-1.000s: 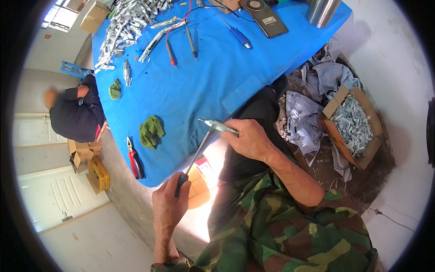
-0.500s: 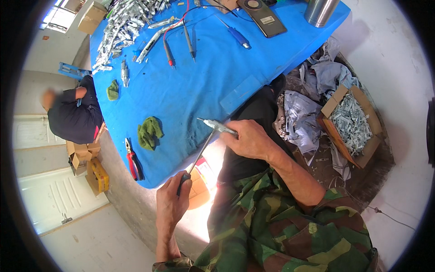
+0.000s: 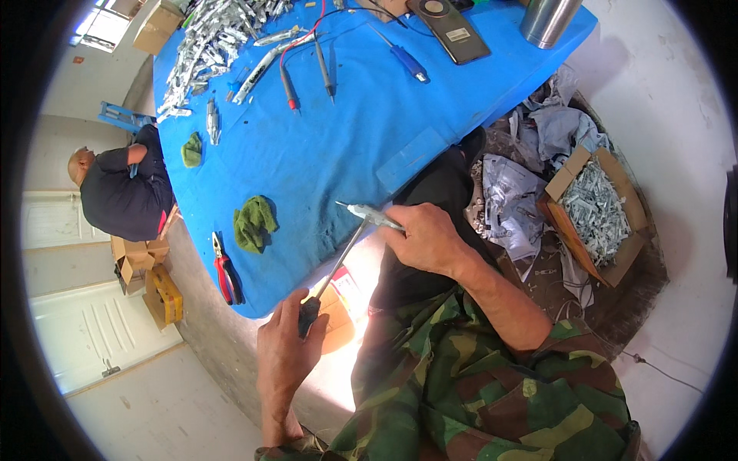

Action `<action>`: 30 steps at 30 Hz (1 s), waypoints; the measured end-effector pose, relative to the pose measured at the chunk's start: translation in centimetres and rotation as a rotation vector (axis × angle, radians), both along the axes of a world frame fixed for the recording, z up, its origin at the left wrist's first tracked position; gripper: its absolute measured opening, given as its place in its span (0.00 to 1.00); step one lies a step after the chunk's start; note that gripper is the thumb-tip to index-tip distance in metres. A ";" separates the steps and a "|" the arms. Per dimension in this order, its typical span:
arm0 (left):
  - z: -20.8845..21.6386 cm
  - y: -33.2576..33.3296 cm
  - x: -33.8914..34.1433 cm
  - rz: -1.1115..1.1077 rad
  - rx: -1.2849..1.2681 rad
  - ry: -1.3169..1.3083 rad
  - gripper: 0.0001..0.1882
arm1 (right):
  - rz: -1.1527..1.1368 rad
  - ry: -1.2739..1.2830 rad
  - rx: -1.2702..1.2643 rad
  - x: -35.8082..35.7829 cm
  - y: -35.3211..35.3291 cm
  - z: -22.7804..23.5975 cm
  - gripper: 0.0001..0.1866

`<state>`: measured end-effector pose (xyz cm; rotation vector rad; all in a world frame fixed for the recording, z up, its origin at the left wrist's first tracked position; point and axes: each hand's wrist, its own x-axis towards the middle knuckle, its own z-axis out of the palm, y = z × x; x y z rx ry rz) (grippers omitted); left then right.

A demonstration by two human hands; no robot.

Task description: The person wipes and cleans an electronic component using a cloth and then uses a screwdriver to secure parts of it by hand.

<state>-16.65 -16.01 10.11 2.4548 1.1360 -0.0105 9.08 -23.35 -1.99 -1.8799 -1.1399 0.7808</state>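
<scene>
My left hand (image 3: 286,353) is closed round the dark handle of a long-shafted screwdriver (image 3: 343,261). The handle shows between thumb and fingers. The shaft slants up and right, its tip meeting the side of a slim silvery-grey piece with a thin pointed end (image 3: 367,213). My right hand (image 3: 430,238) pinches that piece by its right end, just past the table's near edge; its exact kind I cannot make out. Left of the hands, on the blue-covered table (image 3: 323,154), lie a crumpled green cloth (image 3: 254,224) and red-and-black pliers (image 3: 226,273).
Silvery pieces (image 3: 215,38) heap at the far left. Test probes (image 3: 289,94), a blue screwdriver (image 3: 407,63), a phone-like device (image 3: 450,31) and a steel cup (image 3: 550,21) lie or stand beyond. A carton of pieces (image 3: 596,211) is at right; another person (image 3: 123,188) sits left.
My left hand has shifted slightly down and left and its grip has turned, so more of the screwdriver's handle shows. The right hand and the silvery piece have hardly moved.
</scene>
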 end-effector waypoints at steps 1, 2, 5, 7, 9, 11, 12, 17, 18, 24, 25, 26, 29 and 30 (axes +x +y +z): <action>0.5 0.0 0.1 -0.007 0.011 0.003 0.19 | -0.005 -0.042 0.020 -0.2 0.0 -0.1 0.14; 1.0 0.0 0.3 -0.045 0.036 0.024 0.18 | -0.003 -0.071 0.028 -0.2 -0.1 -0.1 0.13; 2.7 0.4 1.0 -0.157 0.115 0.088 0.16 | -0.008 -0.145 0.060 -0.5 -0.2 -0.3 0.12; 3.7 0.6 1.5 -0.222 0.164 0.134 0.16 | -0.021 -0.174 0.082 -0.6 -0.2 -0.5 0.12; 4.4 0.8 1.8 -0.268 0.217 0.166 0.16 | -0.020 -0.206 0.084 -0.7 -0.3 -0.4 0.12; 5.1 0.9 2.3 -0.302 0.255 0.190 0.16 | -0.023 -0.224 0.091 -0.7 -0.3 -0.4 0.12; 5.4 1.0 2.5 -0.312 0.267 0.197 0.16 | -0.026 -0.227 0.098 -0.7 -0.3 -0.5 0.12; 4.8 1.7 2.8 -0.316 0.267 0.178 0.17 | -0.007 0.063 0.014 1.0 0.3 -0.4 0.14; 4.2 1.7 2.6 -0.295 0.249 0.159 0.17 | -0.001 0.089 -0.005 1.3 0.3 -0.1 0.15; -0.8 -0.1 0.7 -0.160 0.211 -0.002 0.20 | -0.019 0.163 -0.025 1.5 0.2 0.1 0.16; -1.8 -0.7 0.5 -0.157 0.236 -0.022 0.20 | -0.016 0.159 -0.026 1.6 0.2 0.1 0.16; -2.4 -1.4 0.5 -0.155 0.261 -0.041 0.21 | -0.022 0.151 -0.027 1.5 0.2 0.2 0.16; -3.1 -2.5 0.6 -0.163 0.301 -0.013 0.23 | -0.021 0.112 -0.008 1.3 0.6 0.1 0.15; -3.3 -2.6 0.6 -0.164 0.316 -0.008 0.24 | -0.023 0.092 0.007 1.1 0.5 -0.3 0.15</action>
